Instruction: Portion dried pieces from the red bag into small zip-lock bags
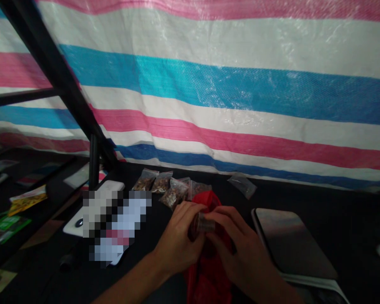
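1. Left hand [177,238] and right hand [242,247]: both hands are closed at lower center of the frame, fingers curled toward each other. Their fingertips grasp a small translucent roll [205,222] from opposite sides.
2. The small translucent roll sits between the fingertips, just above the middle of a red plastic bag [209,276]. Its exact material and contents cannot be made out. A short, close fingertip pinch with both hands gives good control of so small a piece, and the palms stay clear of it.
3. The red plastic bag is crumpled and gathered beneath and behind the hands, hanging toward the bottom edge of the frame. Whether the hands also grip it cannot be told.
4. Small clear bags of brown pieces [174,193] lie in a loose row just beyond the hands, on a black tabletop [272,196]. An apparently empty clear bag [242,185] lies to their right.
5. A flat stainless-steel plate [291,240] lies at lower right, near the right hand. A pixelated object [114,223] lies left of the hands.
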A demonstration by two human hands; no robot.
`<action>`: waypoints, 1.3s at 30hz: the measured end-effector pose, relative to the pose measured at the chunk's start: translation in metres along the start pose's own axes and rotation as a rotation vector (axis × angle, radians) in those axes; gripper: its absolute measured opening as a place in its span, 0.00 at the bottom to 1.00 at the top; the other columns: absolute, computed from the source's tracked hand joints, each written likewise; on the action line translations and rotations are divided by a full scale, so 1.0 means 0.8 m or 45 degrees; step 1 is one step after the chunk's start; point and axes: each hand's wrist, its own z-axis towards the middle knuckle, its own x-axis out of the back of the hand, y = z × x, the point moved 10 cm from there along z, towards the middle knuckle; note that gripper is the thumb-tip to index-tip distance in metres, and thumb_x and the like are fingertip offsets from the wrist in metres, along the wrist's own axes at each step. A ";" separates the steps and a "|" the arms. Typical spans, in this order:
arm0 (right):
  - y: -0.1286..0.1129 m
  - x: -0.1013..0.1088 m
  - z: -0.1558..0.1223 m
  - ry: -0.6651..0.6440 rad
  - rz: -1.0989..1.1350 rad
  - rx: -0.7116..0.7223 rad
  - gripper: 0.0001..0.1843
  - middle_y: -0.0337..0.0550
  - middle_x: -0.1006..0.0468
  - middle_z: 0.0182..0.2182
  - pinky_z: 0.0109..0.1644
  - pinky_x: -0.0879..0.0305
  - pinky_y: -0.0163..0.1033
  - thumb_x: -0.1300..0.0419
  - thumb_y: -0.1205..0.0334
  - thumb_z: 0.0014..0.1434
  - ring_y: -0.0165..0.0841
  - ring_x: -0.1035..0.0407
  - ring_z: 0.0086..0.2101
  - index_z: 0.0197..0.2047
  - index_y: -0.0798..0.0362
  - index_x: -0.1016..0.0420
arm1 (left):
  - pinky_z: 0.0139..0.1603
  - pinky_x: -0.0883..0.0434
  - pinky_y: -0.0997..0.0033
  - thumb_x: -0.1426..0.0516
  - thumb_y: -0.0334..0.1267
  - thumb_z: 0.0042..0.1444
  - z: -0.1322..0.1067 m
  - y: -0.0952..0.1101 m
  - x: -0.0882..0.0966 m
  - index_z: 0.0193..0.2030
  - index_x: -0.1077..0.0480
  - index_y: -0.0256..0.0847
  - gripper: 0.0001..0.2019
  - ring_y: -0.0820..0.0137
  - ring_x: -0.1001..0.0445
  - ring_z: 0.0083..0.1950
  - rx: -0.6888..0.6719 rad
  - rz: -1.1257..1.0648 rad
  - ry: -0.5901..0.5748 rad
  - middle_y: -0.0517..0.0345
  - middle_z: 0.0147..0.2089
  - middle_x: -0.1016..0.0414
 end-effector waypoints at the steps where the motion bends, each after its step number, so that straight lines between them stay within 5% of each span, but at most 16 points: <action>1: -0.002 -0.001 -0.001 -0.004 -0.040 0.028 0.15 0.47 0.25 0.49 0.53 0.25 0.42 0.46 0.69 0.69 0.37 0.25 0.49 0.54 0.45 0.28 | 0.56 0.29 0.55 0.43 0.23 0.53 0.000 0.000 -0.003 0.57 0.32 0.44 0.24 0.57 0.26 0.54 0.002 0.013 -0.017 0.49 0.52 0.23; 7: 0.005 -0.004 0.000 -0.036 -0.125 0.042 0.19 0.46 0.26 0.51 0.55 0.24 0.41 0.47 0.70 0.69 0.36 0.24 0.50 0.60 0.44 0.31 | 0.64 0.32 0.51 0.44 0.22 0.55 -0.004 -0.003 -0.019 0.68 0.40 0.44 0.34 0.55 0.32 0.64 -0.005 0.022 -0.178 0.44 0.62 0.29; 15: 0.004 -0.007 -0.006 -0.061 -0.140 0.111 0.21 0.48 0.26 0.55 0.57 0.24 0.41 0.50 0.72 0.69 0.36 0.25 0.53 0.59 0.44 0.28 | 0.61 0.29 0.56 0.41 0.28 0.59 0.000 -0.026 -0.012 0.70 0.42 0.48 0.32 0.58 0.25 0.60 0.108 -0.054 -0.118 0.49 0.61 0.25; 22: 0.011 -0.005 -0.003 -0.057 -0.161 0.049 0.16 0.44 0.20 0.48 0.53 0.24 0.42 0.38 0.61 0.67 0.37 0.23 0.47 0.57 0.45 0.29 | 0.52 0.31 0.57 0.34 0.29 0.54 0.004 -0.017 -0.010 0.50 0.29 0.45 0.17 0.56 0.28 0.51 0.067 0.091 -0.131 0.53 0.47 0.23; 30: 0.009 0.032 0.000 0.238 -0.201 0.062 0.16 0.46 0.25 0.52 0.54 0.26 0.42 0.47 0.67 0.70 0.36 0.26 0.50 0.57 0.43 0.30 | 0.51 0.36 0.60 0.40 0.38 0.64 0.012 -0.022 0.024 0.38 0.31 0.44 0.04 0.59 0.30 0.48 0.182 0.184 0.105 0.56 0.42 0.26; 34: 0.019 0.025 0.005 0.112 -0.301 0.058 0.15 0.46 0.23 0.51 0.60 0.30 0.51 0.47 0.70 0.68 0.41 0.29 0.56 0.53 0.45 0.27 | 0.45 0.35 0.62 0.44 0.41 0.65 0.010 -0.031 0.036 0.37 0.34 0.45 0.06 0.61 0.28 0.42 0.328 0.212 0.176 0.56 0.38 0.28; 39: 0.036 -0.009 0.006 -0.245 -0.373 -0.004 0.20 0.47 0.20 0.49 0.68 0.42 0.62 0.51 0.77 0.62 0.47 0.38 0.64 0.48 0.50 0.25 | 0.35 0.36 0.65 0.48 0.47 0.67 0.003 -0.044 0.061 0.40 0.38 0.46 0.09 0.59 0.23 0.34 0.640 0.301 0.240 0.56 0.34 0.25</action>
